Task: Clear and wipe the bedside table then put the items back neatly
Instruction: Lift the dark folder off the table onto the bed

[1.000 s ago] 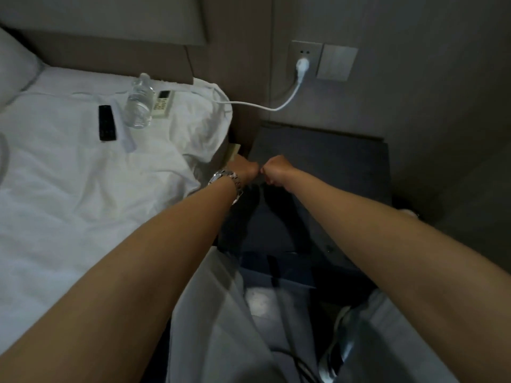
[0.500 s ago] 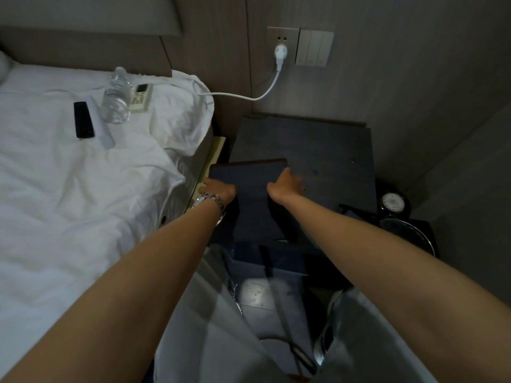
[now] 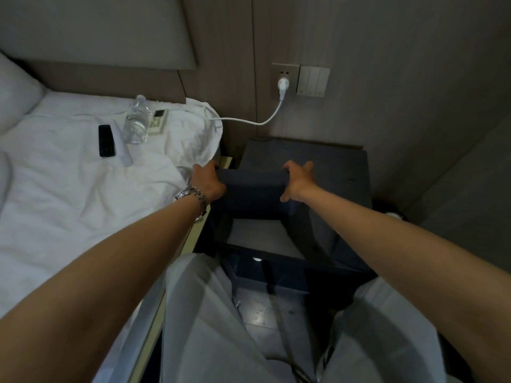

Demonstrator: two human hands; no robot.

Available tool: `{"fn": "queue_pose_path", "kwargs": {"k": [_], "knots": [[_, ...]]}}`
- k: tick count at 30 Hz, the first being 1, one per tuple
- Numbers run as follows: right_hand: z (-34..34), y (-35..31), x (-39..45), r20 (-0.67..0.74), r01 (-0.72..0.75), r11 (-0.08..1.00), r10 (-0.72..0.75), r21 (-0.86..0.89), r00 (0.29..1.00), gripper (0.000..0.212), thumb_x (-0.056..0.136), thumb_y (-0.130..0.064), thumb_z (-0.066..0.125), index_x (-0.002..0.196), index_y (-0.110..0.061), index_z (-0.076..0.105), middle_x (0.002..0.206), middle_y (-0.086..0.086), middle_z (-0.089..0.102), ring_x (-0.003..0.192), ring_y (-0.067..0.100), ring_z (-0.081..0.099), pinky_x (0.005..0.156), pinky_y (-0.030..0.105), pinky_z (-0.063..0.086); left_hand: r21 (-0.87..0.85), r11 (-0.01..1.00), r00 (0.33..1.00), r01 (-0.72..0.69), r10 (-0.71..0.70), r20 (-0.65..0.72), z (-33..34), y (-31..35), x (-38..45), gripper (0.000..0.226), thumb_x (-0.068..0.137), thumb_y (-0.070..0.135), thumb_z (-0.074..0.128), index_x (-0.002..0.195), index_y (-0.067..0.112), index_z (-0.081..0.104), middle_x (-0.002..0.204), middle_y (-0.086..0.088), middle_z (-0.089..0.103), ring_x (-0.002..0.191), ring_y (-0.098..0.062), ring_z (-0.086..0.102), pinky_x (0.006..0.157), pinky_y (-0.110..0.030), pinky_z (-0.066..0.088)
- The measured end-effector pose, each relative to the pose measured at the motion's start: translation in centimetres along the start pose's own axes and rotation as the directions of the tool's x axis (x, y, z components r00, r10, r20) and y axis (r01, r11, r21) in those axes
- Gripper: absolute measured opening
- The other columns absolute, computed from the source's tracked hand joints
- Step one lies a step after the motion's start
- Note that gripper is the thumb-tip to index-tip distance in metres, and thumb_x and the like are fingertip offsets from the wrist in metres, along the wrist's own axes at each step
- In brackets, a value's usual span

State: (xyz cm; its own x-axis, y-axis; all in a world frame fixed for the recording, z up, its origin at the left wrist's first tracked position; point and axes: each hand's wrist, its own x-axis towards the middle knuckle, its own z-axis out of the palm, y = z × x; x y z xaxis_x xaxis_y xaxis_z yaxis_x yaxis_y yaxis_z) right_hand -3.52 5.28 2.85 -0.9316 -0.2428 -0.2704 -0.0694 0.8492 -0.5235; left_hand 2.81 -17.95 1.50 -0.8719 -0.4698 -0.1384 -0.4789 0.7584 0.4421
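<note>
Matt dark cloth (image 3: 253,194) over a smooth, faintly glossy dark desk (image 3: 331,172); creased white cotton bedsheet (image 3: 69,194); clear plastic bottle (image 3: 136,123); polished metal watch strap (image 3: 193,195).

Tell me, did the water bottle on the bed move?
No. The water bottle lies against the white remote beside the black remote, as before; only the camera shifted.
</note>
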Motion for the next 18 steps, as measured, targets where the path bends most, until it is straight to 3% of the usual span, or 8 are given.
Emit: {"fn": "queue_pose_path", "kwargs": {"k": [2, 5, 10, 14, 18], "knots": [[-0.7, 0.1, -0.1, -0.060, 0.064, 0.998, -0.065, -0.021, 0.996, 0.065, 0.076, -0.009, 0.080, 0.132, -0.015, 0.049, 0.139, 0.020, 0.033, 0.123, 0.039, 0.047, 0.101, 0.041, 0.043, 0.095, 0.994, 0.998, -0.054, 0.055, -0.004, -0.4, 0.4, 0.3, 0.055, 0.077, 0.012, 0.072, 0.127, 0.023, 0.054, 0.128, -0.017, 0.042, 0.105, -0.042, 0.057, 0.095, -0.043, 0.052], [-1.9, 0.3, -0.3, -0.110, 0.120, 0.993, -0.121, -0.021, 0.987, 0.056, 0.074, -0.013, 0.085, 0.121, -0.015, 0.054, 0.135, 0.015, 0.031, 0.115, 0.037, 0.050, 0.099, 0.039, 0.045, 0.257, 0.962, 0.993, -0.094, 0.109, -0.047, -0.7, 0.8, 0.3, 0.052, 0.082, 0.014, 0.073, 0.129, 0.022, 0.053, 0.130, -0.018, 0.043, 0.109, -0.040, 0.055, 0.094, -0.044, 0.051], [-3.4, 0.0, -0.7, -0.167, 0.182, 0.957, -0.222, -0.225, 0.961, 0.045, 0.081, -0.019, 0.079, 0.117, -0.020, 0.052, 0.135, 0.013, 0.030, 0.124, 0.036, 0.035, 0.092, 0.045, 0.047, 0.441, 0.890, 0.987, -0.121, 0.153, -0.038, -0.4, 1.3, -0.3, 0.064, 0.077, 0.014, 0.078, 0.132, 0.018, 0.043, 0.137, -0.017, 0.034, 0.121, -0.039, 0.042, 0.092, -0.046, 0.050], [-4.8, -0.6, -0.3, -0.153, 0.271, 0.946, -0.299, -0.178, 0.942, 0.047, 0.079, -0.013, 0.078, 0.119, -0.015, 0.054, 0.129, 0.013, 0.047, 0.119, 0.035, 0.047, 0.095, 0.042, 0.046, 0.313, 0.920, 0.970, -0.236, 0.244, 0.012, -0.5, 1.8, -0.3, 0.058, 0.081, 0.026, 0.077, 0.127, 0.008, 0.047, 0.126, -0.015, 0.058, 0.111, -0.034, 0.060, 0.091, -0.044, 0.052], [-5.9, -1.6, 0.1, -0.143, 0.329, 0.922, -0.360, -0.203, 0.922, 0.046, 0.081, -0.009, 0.076, 0.122, -0.012, 0.056, 0.128, 0.013, 0.051, 0.120, 0.035, 0.045, 0.097, 0.043, 0.042, 0.241, 0.852, 0.878, -0.464, 0.479, -0.002, -0.5, 3.2, -0.3, 0.059, 0.081, 0.035, 0.076, 0.127, 0.015, 0.045, 0.117, -0.014, 0.063, 0.103, -0.033, 0.062, 0.088, -0.045, 0.052]]}}
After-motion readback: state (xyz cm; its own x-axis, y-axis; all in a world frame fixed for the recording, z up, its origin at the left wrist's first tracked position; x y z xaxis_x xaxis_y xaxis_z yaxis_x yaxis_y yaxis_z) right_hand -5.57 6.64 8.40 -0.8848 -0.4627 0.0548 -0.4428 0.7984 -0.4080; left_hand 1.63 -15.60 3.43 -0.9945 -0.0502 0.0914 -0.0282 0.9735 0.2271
